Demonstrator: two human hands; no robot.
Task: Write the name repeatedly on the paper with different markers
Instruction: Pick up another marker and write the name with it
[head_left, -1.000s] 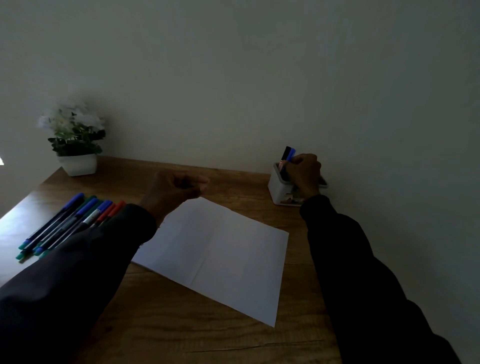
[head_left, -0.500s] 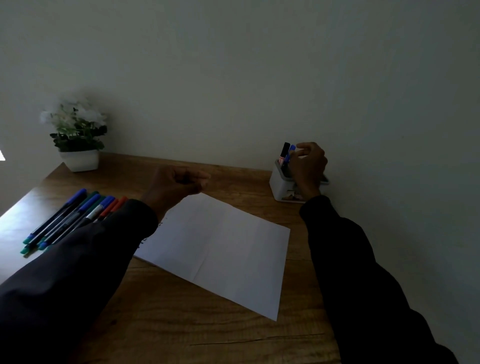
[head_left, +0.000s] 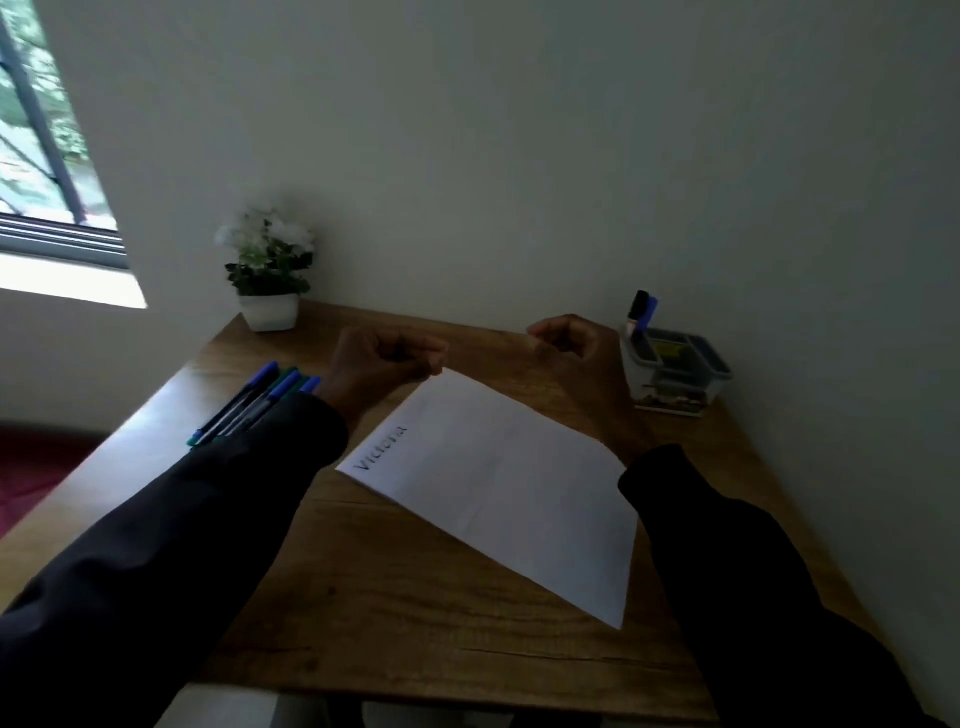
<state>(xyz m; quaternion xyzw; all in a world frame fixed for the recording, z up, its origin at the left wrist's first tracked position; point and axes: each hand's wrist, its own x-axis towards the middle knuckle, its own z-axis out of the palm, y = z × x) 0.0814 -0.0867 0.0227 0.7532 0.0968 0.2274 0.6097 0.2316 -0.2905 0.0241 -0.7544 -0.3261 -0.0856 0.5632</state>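
Lying slantwise on the worktop (head_left: 415, 597), the paper (head_left: 509, 483) carries one name (head_left: 382, 448) by its left edge. The right hand (head_left: 563, 338) has left the markers (head_left: 643, 309) in the holder (head_left: 670, 392) and hovers loosely curled and empty, so a fresh marker probably still needs choosing. The left hand (head_left: 387, 358) stays an empty fist at the paper's far corner, loose markers (head_left: 260, 395) beside it. Bare wood lies nearer the front edge.

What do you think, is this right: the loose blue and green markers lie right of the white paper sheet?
No: the head view shows the loose blue and green markers lie left of the white paper sheet, partly under the left sleeve.
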